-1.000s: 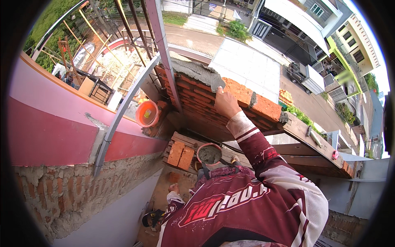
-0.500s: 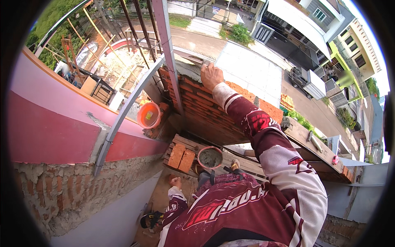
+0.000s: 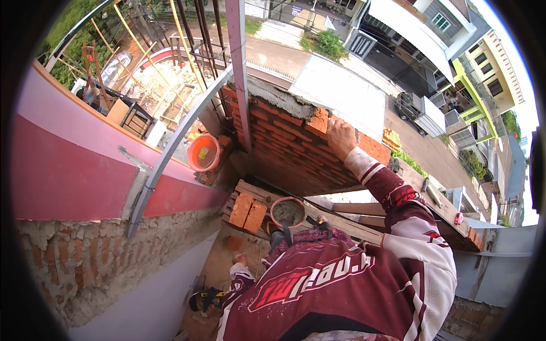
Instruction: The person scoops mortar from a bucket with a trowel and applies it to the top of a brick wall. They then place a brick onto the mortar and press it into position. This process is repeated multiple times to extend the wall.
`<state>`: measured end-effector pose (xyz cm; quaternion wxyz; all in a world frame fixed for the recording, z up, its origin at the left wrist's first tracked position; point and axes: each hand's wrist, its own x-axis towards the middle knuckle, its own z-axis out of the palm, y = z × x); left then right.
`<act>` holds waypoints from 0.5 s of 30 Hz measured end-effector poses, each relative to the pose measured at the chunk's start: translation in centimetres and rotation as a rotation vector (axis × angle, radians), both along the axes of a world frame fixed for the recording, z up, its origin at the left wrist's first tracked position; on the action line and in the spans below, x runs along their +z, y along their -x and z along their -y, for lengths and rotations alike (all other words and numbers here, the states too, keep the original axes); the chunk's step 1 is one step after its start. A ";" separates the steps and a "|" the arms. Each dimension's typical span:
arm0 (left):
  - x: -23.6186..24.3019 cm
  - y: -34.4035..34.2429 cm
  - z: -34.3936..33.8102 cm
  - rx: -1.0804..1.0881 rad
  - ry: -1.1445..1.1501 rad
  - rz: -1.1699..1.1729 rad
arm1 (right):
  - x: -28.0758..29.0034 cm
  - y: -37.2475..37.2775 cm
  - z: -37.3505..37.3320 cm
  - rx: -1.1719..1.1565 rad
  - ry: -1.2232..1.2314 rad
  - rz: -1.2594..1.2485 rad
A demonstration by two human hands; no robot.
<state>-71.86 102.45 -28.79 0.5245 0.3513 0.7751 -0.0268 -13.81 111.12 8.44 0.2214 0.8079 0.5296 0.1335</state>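
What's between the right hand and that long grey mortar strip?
In the head view, part of an orange brick lies between the right hand and the mortar strip.

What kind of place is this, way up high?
Probably a building site, above a street. You can see a brick wall with rough grey mortar along part of its top, a bucket holding more grey mix, and two loose bricks nearby.

A two-tone pink wall (image 3: 85, 159) faces a sunlit street (image 3: 272, 51).

Wooden planks (image 3: 253, 190) carry two bricks (image 3: 255, 217) — and a mortar bucket (image 3: 272, 214).
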 end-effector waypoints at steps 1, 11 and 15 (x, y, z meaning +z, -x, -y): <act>0.7 -0.7 -0.9 -0.024 -0.009 -0.016 | 0.6 -0.8 2.2 -0.092 -0.066 -0.101; -2.0 -1.4 -6.4 -0.244 -0.279 0.057 | -6.5 8.6 1.9 -0.129 -0.658 -1.015; -1.3 -1.0 -7.2 -0.265 -0.513 0.116 | -8.4 13.8 -6.2 -0.094 -0.697 -1.204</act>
